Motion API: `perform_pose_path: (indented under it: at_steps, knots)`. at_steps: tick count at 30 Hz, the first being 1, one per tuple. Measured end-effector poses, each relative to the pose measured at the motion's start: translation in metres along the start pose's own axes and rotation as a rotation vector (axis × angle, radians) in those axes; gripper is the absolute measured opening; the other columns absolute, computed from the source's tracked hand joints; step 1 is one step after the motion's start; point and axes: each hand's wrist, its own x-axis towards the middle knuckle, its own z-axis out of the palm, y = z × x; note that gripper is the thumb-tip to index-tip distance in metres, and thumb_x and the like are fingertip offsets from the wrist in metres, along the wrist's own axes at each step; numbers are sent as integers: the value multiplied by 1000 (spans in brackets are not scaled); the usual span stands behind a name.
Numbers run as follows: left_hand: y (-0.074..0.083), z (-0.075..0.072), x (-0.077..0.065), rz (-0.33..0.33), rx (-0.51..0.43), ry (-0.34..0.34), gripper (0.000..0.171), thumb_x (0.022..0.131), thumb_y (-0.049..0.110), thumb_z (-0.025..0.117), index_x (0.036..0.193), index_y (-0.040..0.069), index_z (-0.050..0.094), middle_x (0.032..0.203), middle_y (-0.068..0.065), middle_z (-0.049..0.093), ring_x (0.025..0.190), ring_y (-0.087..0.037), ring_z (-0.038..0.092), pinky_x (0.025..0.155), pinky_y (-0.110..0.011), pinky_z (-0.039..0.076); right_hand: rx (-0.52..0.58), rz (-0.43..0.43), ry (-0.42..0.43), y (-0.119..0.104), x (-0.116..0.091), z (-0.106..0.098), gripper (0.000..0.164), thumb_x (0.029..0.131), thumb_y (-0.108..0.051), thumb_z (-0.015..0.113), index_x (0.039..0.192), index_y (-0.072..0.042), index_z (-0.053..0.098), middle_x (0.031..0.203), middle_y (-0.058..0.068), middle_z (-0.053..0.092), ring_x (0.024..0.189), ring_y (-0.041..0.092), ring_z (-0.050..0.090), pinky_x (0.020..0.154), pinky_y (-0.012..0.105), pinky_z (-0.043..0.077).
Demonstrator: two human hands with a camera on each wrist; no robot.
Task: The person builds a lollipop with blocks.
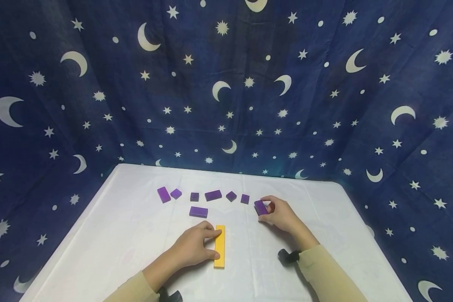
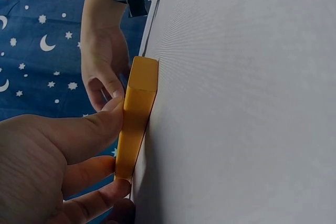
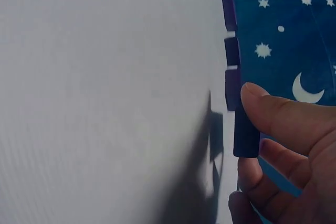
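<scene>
Near the front middle of the table, my left hand (image 1: 193, 244) holds a long yellow block (image 1: 219, 246) by its side, with thumb and fingertips on it. The left wrist view shows the thumb on one edge of the yellow block (image 2: 137, 108) and fingers at its far end. Farther right, my right hand (image 1: 282, 214) pinches a purple rectangular block (image 1: 261, 208) between thumb and fingers. In the right wrist view that purple block (image 3: 246, 135) looks slightly off the cloth, its shadow apart from it.
A loose row of purple blocks runs across the back: a rectangle (image 1: 164, 194), a small block (image 1: 175, 193), another rectangle (image 1: 213, 195) and several more. One purple rectangle (image 1: 198, 212) lies in front of the row. White cloth covers the table (image 1: 136, 235); a star-patterned curtain (image 1: 196, 126) hangs behind.
</scene>
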Motion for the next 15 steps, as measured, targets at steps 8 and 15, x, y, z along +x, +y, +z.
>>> perform_pose_path:
  at_steps: [8,15]
  knots:
    - [0,1,0,-5,-1,-2,69,78,46,94,141,25,73,118,12,65,101,-9,59,94,-36,55,2,-36,-56,-13,-5,8,70,78,-17,96,141,-15,66,91,3,61,86,17,56,77,32,46]
    - [1,-1,-2,-7,-11,-12,69,78,46,94,141,25,73,118,11,65,100,-9,59,94,-36,55,-20,-72,-95,-26,-8,19,68,77,-16,98,139,-18,68,89,1,60,85,17,55,80,35,44]
